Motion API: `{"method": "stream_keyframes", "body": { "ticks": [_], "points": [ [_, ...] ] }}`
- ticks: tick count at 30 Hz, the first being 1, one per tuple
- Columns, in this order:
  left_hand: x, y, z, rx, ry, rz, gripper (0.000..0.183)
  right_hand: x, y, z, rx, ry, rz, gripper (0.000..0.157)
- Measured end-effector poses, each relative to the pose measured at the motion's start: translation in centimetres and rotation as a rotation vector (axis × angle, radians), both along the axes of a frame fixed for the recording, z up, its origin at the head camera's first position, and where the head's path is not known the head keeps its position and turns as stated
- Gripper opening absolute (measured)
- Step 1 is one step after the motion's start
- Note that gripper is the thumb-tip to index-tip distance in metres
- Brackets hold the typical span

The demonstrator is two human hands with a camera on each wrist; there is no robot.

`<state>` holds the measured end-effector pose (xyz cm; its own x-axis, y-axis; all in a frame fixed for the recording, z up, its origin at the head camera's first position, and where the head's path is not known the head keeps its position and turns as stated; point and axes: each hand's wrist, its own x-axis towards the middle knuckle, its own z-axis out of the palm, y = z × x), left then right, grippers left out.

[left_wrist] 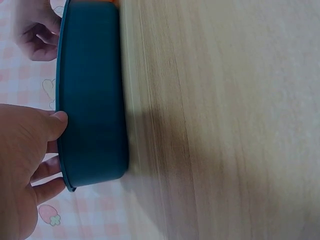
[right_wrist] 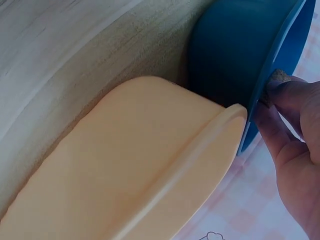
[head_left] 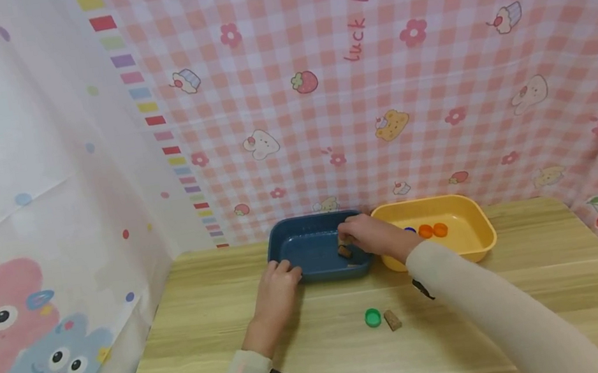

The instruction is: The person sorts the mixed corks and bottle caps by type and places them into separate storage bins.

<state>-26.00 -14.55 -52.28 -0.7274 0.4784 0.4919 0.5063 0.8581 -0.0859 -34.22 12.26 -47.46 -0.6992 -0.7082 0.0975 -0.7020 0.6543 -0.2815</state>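
My left hand (head_left: 278,289) grips the near left rim of a dark blue plastic tub (head_left: 308,251). In the left wrist view its thumb (left_wrist: 59,120) presses the tub's outer wall and the other fingers curl over the rim. My right hand (head_left: 371,237) reaches into the right end of the same tub, pinching a brown cork (head_left: 345,251) between thumb and fingers. The cork (right_wrist: 278,78) shows just inside the rim in the right wrist view, partly covered by the fingers. Under it, another small brown piece (head_left: 352,264) lies on the tub's floor.
Right beside the blue tub stands a yellow tub (head_left: 469,219) with two orange caps (head_left: 433,231) and a blue cap (head_left: 410,230), partly behind my right wrist. Nearer on the wooden table (head_left: 337,361) lie a green cap (head_left: 373,318) and another cork (head_left: 392,320). A checked cloth (head_left: 288,117) hangs behind.
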Motion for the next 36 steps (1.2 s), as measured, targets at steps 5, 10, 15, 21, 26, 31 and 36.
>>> {"method": "stream_keyframes", "body": {
  "ticks": [5, 10, 15, 21, 26, 31, 36],
  "points": [
    [-0.1, 0.0, 0.0, -0.009, 0.002, -0.004, 0.008, -0.3, -0.4, -0.3, 0.034, 0.001, -0.016, 0.014],
    [0.0, 0.0, 0.0, 0.007, -0.001, -0.016, 0.009, -0.5, -0.6, -0.6, 0.065, -0.010, -0.038, 0.015],
    [0.0, 0.1, 0.0, 0.002, 0.003, -0.017, 0.008, -0.6, -0.7, -0.8, 0.074, -0.010, -0.049, 0.013],
    [-0.1, 0.1, -0.3, -0.009, 0.012, -0.010, 0.009, -0.6, -0.8, -0.7, 0.108, -0.054, -0.062, 0.019],
    [-0.2, 0.1, -0.3, -0.008, 0.012, -0.006, 0.009, -0.4, -0.6, -0.4, 0.090, -0.084, -0.071, 0.026],
    [-0.2, 0.1, -0.2, -0.007, 0.001, 0.001, 0.008, -0.2, 0.1, 0.0, 0.024, -0.108, -0.071, 0.025],
    [-0.2, 0.0, -0.2, -0.012, 0.015, 0.000, 0.008, -0.1, 0.7, -0.1, 0.005, -0.077, -0.088, 0.025]
  ]
}}
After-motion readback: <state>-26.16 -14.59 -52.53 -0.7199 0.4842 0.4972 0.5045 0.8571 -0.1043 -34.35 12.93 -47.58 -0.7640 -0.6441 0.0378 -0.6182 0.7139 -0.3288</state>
